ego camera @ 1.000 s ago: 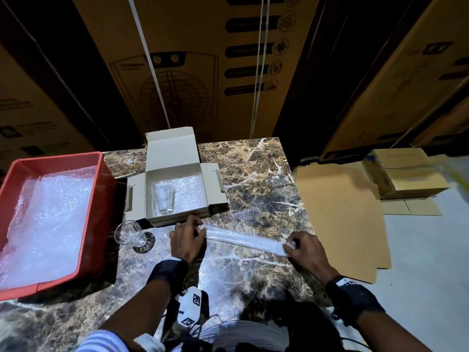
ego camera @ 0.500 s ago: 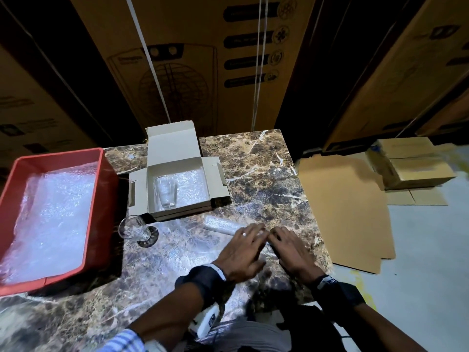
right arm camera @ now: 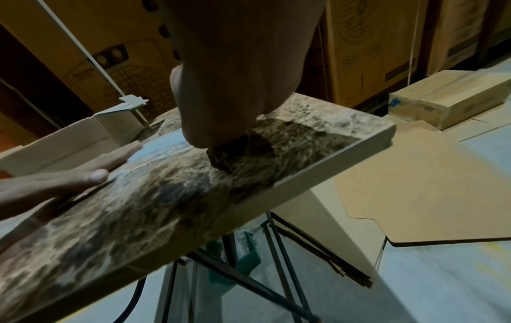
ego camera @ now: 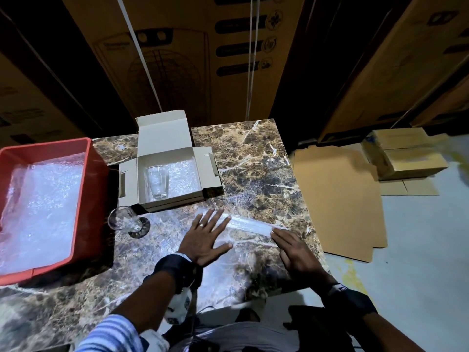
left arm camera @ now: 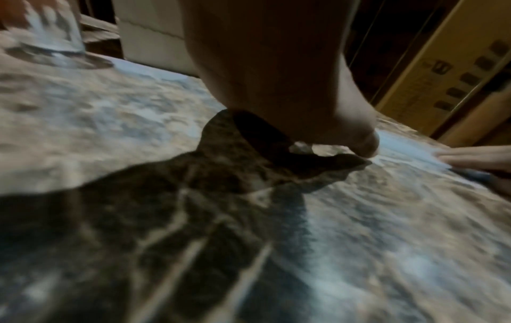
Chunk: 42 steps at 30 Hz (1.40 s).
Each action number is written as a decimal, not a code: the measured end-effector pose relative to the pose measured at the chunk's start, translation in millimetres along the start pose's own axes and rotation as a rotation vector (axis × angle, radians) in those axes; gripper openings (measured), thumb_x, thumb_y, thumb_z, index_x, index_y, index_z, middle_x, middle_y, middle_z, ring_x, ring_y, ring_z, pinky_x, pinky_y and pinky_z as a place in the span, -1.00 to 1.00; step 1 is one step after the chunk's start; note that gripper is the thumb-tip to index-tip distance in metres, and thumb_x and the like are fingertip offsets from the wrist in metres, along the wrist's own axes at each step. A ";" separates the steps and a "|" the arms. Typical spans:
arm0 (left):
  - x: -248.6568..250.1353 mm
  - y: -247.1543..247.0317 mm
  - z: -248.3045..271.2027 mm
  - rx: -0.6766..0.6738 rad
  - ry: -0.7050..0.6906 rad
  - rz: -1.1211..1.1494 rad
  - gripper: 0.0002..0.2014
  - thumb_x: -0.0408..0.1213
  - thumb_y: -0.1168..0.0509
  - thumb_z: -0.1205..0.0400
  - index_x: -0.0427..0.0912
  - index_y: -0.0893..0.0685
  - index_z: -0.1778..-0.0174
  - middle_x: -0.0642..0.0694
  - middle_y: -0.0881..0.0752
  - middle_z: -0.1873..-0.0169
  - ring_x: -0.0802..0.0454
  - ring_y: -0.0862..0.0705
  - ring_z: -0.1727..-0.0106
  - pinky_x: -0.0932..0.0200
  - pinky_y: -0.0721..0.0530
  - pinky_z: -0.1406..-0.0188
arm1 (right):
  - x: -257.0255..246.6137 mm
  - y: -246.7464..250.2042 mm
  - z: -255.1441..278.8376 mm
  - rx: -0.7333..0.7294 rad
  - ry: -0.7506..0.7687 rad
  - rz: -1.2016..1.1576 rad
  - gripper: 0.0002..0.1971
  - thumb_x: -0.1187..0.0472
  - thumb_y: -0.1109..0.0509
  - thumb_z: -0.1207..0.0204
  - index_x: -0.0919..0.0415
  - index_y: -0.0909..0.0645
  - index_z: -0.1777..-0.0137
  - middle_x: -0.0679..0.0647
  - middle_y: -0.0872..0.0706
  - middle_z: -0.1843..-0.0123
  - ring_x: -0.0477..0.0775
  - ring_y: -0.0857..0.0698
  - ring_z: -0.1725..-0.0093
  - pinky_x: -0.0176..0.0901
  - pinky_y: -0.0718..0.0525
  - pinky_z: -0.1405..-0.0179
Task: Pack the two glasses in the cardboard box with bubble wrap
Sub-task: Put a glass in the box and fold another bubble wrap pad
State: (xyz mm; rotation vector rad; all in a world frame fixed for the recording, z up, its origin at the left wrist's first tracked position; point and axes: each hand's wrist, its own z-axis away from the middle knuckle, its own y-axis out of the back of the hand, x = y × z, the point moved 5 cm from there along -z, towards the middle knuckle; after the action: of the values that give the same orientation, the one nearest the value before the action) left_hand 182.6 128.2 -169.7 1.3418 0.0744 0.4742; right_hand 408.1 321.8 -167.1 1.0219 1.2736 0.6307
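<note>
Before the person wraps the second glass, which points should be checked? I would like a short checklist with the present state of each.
1. Bubble wrap sheet lies flat on the table: ok, left hand and right hand press it with straight fingers.
2. Both hands free to take the glass: ok, neither holds anything.
3. Second glass within reach, outside the box: ok, it lies on its side beside the red tray.
4. First glass in the cardboard box: ok.
5. Box padded with wrap: ok.
6. Sheet big enough for the glass: cannot tell.
</note>
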 end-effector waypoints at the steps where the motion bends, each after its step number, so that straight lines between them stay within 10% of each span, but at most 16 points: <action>1: -7.6 2.3 2.3 0.002 0.014 -0.002 -0.20 0.54 0.15 -0.68 0.30 0.15 -0.81 0.12 0.23 -0.80 0.00 0.26 -0.82 -0.17 0.29 -0.75 | 2.6 1.7 0.6 0.003 -0.008 -0.010 -0.48 0.38 -0.34 -0.58 0.26 -0.57 -0.57 0.12 -0.56 -0.62 0.22 -0.51 -0.56 0.18 -0.51 -0.56; 8: -37.1 9.9 15.6 -0.002 0.128 0.039 -0.19 0.56 0.18 -0.65 0.34 0.24 -0.78 0.15 0.30 -0.79 0.03 0.36 -0.80 -0.21 0.32 -0.75 | 5.0 28.6 -5.7 0.072 -0.060 -0.084 -0.71 0.15 -0.40 -0.73 0.13 -0.74 -0.40 -0.01 -0.73 -0.44 -0.02 -0.60 -0.42 -0.12 -0.51 -0.46; 16: 5.7 26.2 20.0 0.186 0.216 0.098 -0.07 0.47 -0.09 -0.62 0.20 0.14 -0.82 -0.07 0.36 -0.79 -0.16 0.39 -0.79 -0.34 0.34 -0.71 | -6.6 35.3 -25.4 -0.076 -0.010 0.245 -0.72 0.10 -0.19 -0.63 0.11 -0.76 -0.04 0.05 -0.79 -0.12 0.14 -0.66 -0.10 0.01 -0.63 -0.15; 26: 114.5 13.1 4.6 0.225 -0.026 0.213 -0.43 0.14 -0.28 -0.60 0.07 -0.46 -0.53 -0.06 -0.47 -0.45 -0.09 -0.44 -0.46 -0.16 -0.27 -0.48 | -45.8 47.5 -21.2 -0.144 -0.040 0.411 -0.77 0.02 -0.25 -0.46 0.10 -0.66 0.05 0.10 -0.76 0.12 0.20 -0.67 0.07 0.14 -0.60 -0.15; 35: 105.9 16.7 26.1 0.338 0.161 0.782 -0.94 -0.09 -0.36 -0.67 0.06 -0.65 0.09 0.14 -0.61 0.16 0.10 -0.62 0.13 0.02 -0.61 0.13 | -93.1 77.3 -25.9 -0.236 -0.037 -0.283 -0.86 -0.07 -0.32 -0.52 -0.05 -0.61 0.05 -0.13 -0.69 0.23 -0.05 -0.66 0.27 -0.01 -0.68 0.29; 42: 94.9 16.7 40.0 0.324 0.287 1.398 -0.82 -0.20 -0.46 -0.68 -0.14 -0.75 -0.16 0.01 -0.84 0.04 0.07 -0.74 0.11 0.31 -0.61 0.17 | -95.1 56.5 -45.5 -0.475 -0.160 -0.882 -0.31 0.17 -0.53 -0.50 -0.13 -0.33 -0.59 0.03 -0.67 -0.31 -0.10 -0.71 -0.27 -0.16 -0.71 -0.29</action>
State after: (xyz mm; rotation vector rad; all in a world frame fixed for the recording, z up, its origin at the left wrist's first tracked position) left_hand 276.3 129.2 -123.8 1.4743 -0.6186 1.8858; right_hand 351.4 277.7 -71.5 0.0668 1.2039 0.1359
